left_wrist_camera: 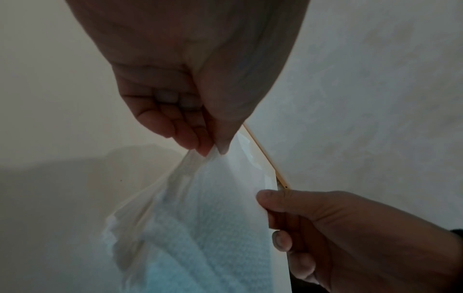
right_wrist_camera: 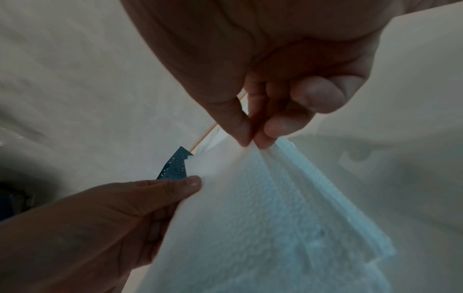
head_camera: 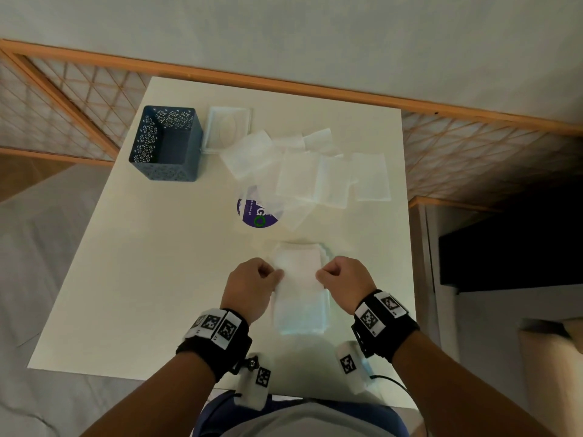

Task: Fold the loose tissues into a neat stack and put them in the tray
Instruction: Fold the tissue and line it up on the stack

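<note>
Tissue [right_wrist_camera: 263, 218]: thin paper, dimpled, matt. Basket [head_camera: 165, 143]: dark blue, perforated, matt. Table [head_camera: 151, 263]: smooth, off-white. Railing [head_camera: 284, 80]: wood with wire mesh.

A white embossed tissue [head_camera: 299, 272] is held up by its left and right edges above a folded stack [head_camera: 301, 316] at the table's near side. Loose tissues [head_camera: 315, 171] lie overlapping farther off; the dark blue perforated tray [head_camera: 167, 143] stands far left.
</note>
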`<action>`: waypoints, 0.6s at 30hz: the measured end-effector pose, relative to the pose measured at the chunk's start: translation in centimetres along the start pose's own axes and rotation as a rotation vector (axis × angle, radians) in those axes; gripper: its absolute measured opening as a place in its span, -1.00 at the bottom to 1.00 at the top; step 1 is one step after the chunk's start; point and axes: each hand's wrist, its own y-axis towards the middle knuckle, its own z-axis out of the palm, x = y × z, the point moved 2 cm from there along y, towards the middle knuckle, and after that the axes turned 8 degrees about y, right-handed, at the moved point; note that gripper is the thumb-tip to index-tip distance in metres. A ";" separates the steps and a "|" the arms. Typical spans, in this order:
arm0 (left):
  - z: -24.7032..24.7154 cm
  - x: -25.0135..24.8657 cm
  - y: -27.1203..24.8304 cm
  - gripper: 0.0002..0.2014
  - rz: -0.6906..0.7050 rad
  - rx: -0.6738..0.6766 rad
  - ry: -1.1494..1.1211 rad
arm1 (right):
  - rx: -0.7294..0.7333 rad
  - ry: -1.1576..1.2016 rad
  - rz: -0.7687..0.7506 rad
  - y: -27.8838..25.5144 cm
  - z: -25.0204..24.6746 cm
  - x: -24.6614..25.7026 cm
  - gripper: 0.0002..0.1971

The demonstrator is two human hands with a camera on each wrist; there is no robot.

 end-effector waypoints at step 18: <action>-2.2 -3.6 1.5 -0.74 0.025 -0.153 -0.049 | -0.159 -0.219 -0.028 16.6 -5.2 7.3 -0.81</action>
